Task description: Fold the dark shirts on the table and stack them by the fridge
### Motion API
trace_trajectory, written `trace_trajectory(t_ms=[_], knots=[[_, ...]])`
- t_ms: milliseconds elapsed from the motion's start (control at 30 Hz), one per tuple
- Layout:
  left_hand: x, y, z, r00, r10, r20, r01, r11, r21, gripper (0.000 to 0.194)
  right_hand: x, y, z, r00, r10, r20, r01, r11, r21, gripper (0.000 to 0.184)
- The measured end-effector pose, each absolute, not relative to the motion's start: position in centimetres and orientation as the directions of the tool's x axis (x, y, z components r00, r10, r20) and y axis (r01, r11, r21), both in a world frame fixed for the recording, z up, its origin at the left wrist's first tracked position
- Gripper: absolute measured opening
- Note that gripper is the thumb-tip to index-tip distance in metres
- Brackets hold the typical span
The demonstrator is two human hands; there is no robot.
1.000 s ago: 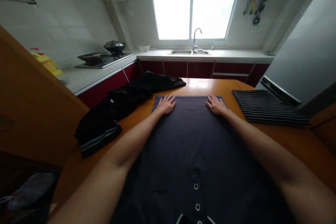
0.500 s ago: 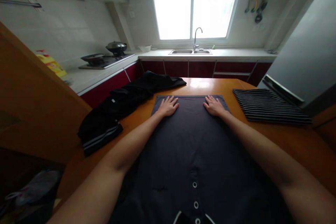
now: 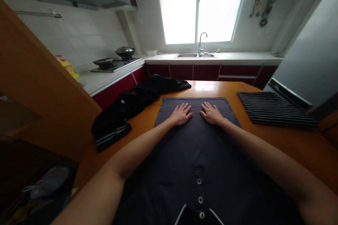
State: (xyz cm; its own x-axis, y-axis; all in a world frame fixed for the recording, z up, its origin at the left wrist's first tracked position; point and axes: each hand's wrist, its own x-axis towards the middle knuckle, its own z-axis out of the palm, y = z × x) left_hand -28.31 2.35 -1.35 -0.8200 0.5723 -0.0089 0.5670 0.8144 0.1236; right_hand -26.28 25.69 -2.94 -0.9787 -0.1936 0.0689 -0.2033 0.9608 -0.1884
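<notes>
A dark grey-blue shirt (image 3: 190,147) lies spread out on the wooden table (image 3: 221,88), its straight hem at the far end. Round light-rimmed buttons and a black collar with white piping show at the near end. Flat on the cloth near the hem rests my left hand (image 3: 181,114), fingers spread. My right hand (image 3: 211,113) lies open beside it, a small gap between the two. Neither hand grips the fabric. My forearms cover parts of the shirt's sides.
Black clothing with grey stripes (image 3: 113,134) lies crumpled on the table's left side. A folded black-and-white striped cloth (image 3: 274,109) is at the right, near the fridge (image 3: 303,49). Beyond the table are a sink (image 3: 186,55) and a stove (image 3: 116,65).
Both hands have slid inward along the shirt from near its side edges toward the middle, now close together. The view has shifted slightly; the other cloths stay where they were.
</notes>
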Motion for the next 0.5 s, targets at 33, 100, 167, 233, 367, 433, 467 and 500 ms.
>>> trace_trajectory(t_ms=[33, 100, 167, 233, 367, 433, 467, 500], knots=[[-29.2, 0.6, -0.8, -0.864, 0.503, -0.016, 0.498, 0.859, 0.12, 0.068, -26.5, 27.3, -2.7, -0.991, -0.119, 0.062, -0.129, 0.974, -0.185, 0.065], [-31.2, -3.0, 0.4, -0.933, 0.359, -0.034, 0.353, 0.929, 0.107, 0.068, -26.8, 30.7, -2.0, -0.996, 0.051, 0.075, 0.037, 0.983, -0.179, 0.065], [-32.2, -5.5, 1.5, -0.952, 0.304, -0.041, 0.299, 0.949, 0.099, 0.069, -26.7, 32.7, -1.2, -0.983, 0.14, 0.116, 0.119, 0.978, -0.17, 0.066], [-31.4, -6.2, 2.0, -0.943, 0.333, -0.023, 0.33, 0.94, 0.089, 0.068, -25.7, 32.1, -0.7, -0.976, 0.142, 0.164, 0.115, 0.98, -0.16, 0.065], [-23.7, -4.1, 1.1, -0.775, 0.631, 0.035, 0.631, 0.771, 0.084, 0.068, -20.7, 25.1, -1.1, -0.976, -0.099, 0.194, -0.133, 0.977, -0.167, 0.061], [-18.9, -3.4, 0.1, -0.664, 0.747, 0.02, 0.744, 0.659, 0.111, 0.069, -17.4, 21.5, -1.6, -0.941, -0.283, 0.185, -0.317, 0.929, -0.193, 0.062], [-16.9, -3.5, -0.3, -0.623, 0.782, 0.004, 0.776, 0.618, 0.124, 0.069, -15.8, 20.3, -1.9, -0.925, -0.34, 0.17, -0.371, 0.905, -0.206, 0.063], [-15.4, -4.0, -0.5, -0.6, 0.8, -0.014, 0.792, 0.597, 0.132, 0.069, -14.5, 19.7, -2.1, -0.913, -0.377, 0.155, -0.403, 0.89, -0.215, 0.063]])
